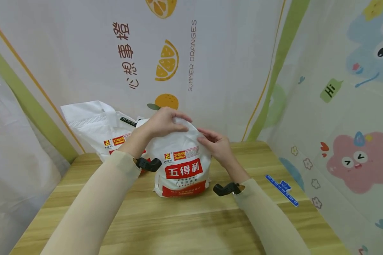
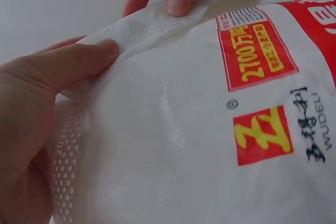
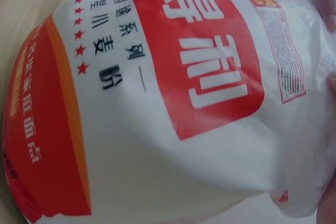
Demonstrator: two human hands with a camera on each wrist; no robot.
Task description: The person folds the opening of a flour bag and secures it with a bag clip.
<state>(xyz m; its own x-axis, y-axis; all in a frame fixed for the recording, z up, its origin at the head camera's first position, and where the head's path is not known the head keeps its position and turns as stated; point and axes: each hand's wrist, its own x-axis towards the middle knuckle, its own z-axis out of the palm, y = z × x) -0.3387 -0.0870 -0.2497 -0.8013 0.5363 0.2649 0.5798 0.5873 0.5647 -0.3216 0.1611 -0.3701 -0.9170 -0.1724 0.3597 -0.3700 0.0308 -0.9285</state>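
The flour bag (image 1: 182, 161) stood upright on the wooden table (image 1: 178, 226), held between both hands. The left hand (image 1: 164, 122) pinched the folded top edge, thumb against fingers. The right hand (image 1: 217, 144) rested on the bag's upper right side, apparently gripping the same edge. A second bag (image 1: 97, 129) lay behind the left wrist; a blue strip (image 1: 282, 190) lay beyond the right forearm.

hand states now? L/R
Left hand: pinches top fold of flour bag.
Right hand: fingers on the bag's top edge; grip cannot be told.
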